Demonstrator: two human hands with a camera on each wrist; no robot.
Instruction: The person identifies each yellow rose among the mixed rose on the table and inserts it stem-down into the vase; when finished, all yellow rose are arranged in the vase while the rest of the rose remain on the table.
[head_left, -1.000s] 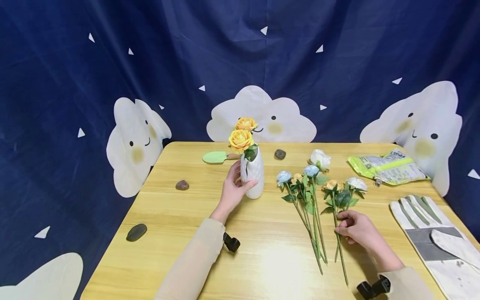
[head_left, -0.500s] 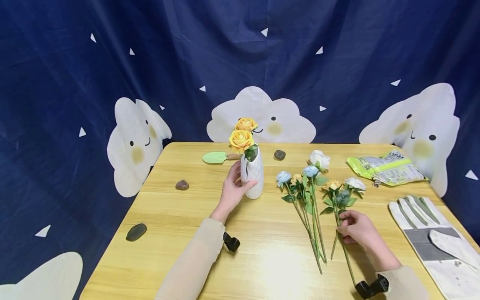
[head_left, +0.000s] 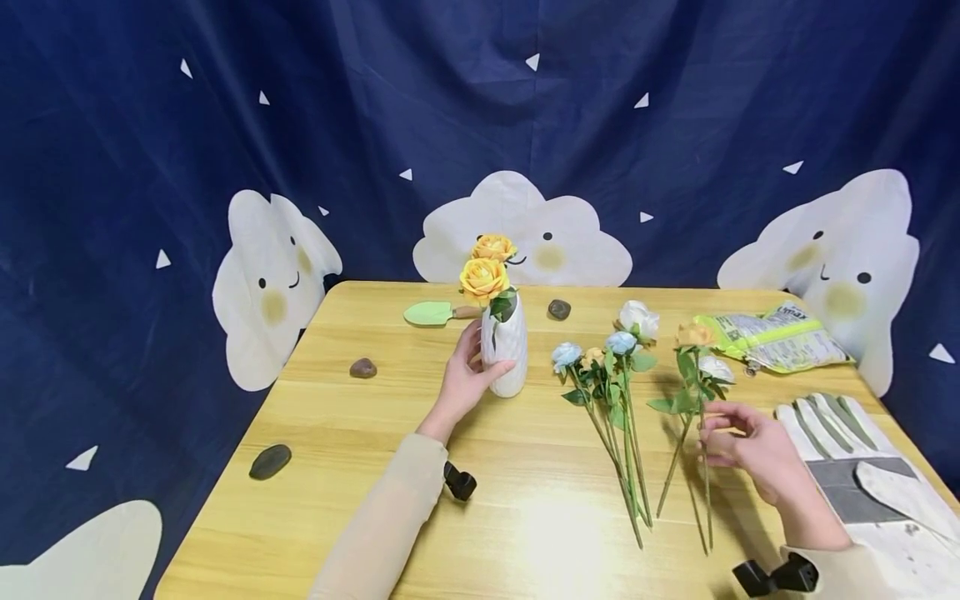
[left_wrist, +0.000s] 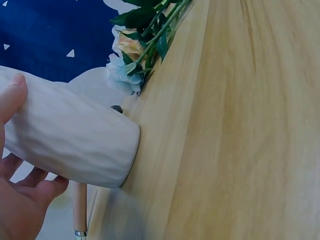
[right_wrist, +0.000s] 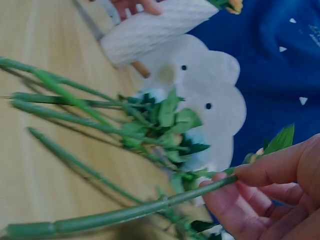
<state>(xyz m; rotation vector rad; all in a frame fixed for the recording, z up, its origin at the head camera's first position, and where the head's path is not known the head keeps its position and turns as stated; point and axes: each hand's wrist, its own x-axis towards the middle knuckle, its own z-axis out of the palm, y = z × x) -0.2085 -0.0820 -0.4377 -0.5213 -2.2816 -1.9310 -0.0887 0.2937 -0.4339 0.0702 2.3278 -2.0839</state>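
Observation:
My left hand [head_left: 467, 379] holds a white textured vase [head_left: 510, 354] around its side, thumb in front. Two yellow-orange roses [head_left: 483, 279] stand in it. In the left wrist view the base of the vase is close to the wooden tabletop. On the right, my right hand [head_left: 761, 454] pinches the green stem [right_wrist: 120, 215] of a peach rose [head_left: 694, 335] between thumb and fingers. That flower is lifted, its head tilted away from me. Behind it lies a white rose [head_left: 716, 369] with its stem on the table. Blue roses [head_left: 566, 356] and other stems lie left of this hand.
A green trowel [head_left: 429, 313] lies behind the vase. Dark stones [head_left: 270, 461] are scattered about the table [head_left: 360, 433]. At the right are a yellow-green plastic bag [head_left: 795, 337] and white-grey work gloves [head_left: 862, 483]. A blue curtain [head_left: 420, 100] hangs behind.
The right hand has shifted right and raised the peach rose off the table, apart from the white rose beside it. The left hand and vase have stayed put.

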